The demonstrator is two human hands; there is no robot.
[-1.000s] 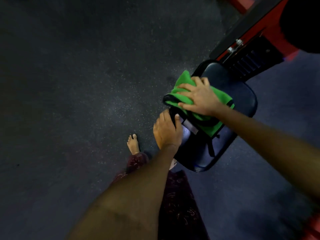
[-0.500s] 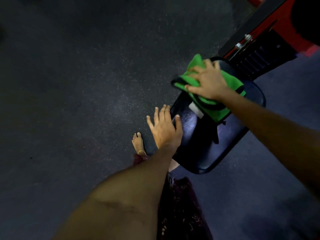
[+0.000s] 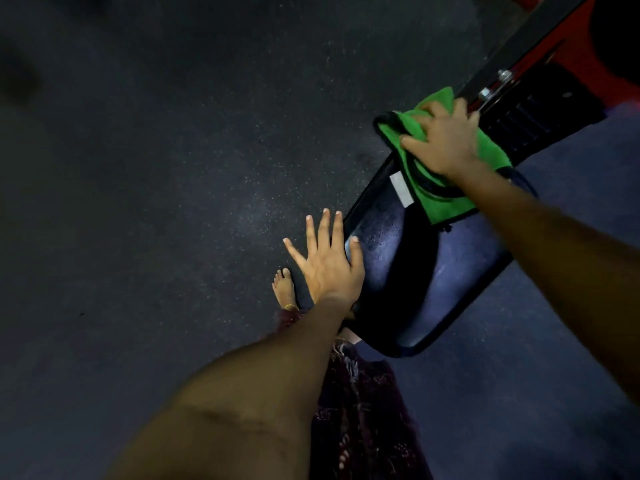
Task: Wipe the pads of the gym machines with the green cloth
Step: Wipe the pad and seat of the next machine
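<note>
Cloth: green cloth (image 3: pixel 446 174), bunched in folds on the far end of the dark seat pad (image 3: pixel 433 271), just beside the red and black machine frame (image 3: pixel 540 46).
Right grip: right hand (image 3: pixel 441 140) lying flat on top of the cloth, fingers spread and pressing it down on the pad, not pinching it.
Left grip: left hand (image 3: pixel 327 261) spread wide, fingers straight, thumb touching the left edge of the pad, other fingers over the floor (image 3: pixel 156 185); holding nothing.
Handling of cloth: judged soft, light and limp; likely to wrinkle and slide under the palm, so better pressed with a flat hand over its middle than taken by a corner.
Handling of pad: judged stiff below and smooth, a little shiny on top; probably slippery for the cloth, and steadied best at its side edge.
Progress: far end under the cloth now; near and middle part of the pad uncovered, whether already wiped cannot be told.
Hidden: part of pad below the cloth and below the right forearm not visible.
Cut off: machine frame leaves the picture at the top right; other pads not in view.
Hard to make out: pale label (image 3: pixel 401 192) on the pad, text unreadable; scene dark; bare foot (image 3: pixel 284 285) on the floor near the left hand.
</note>
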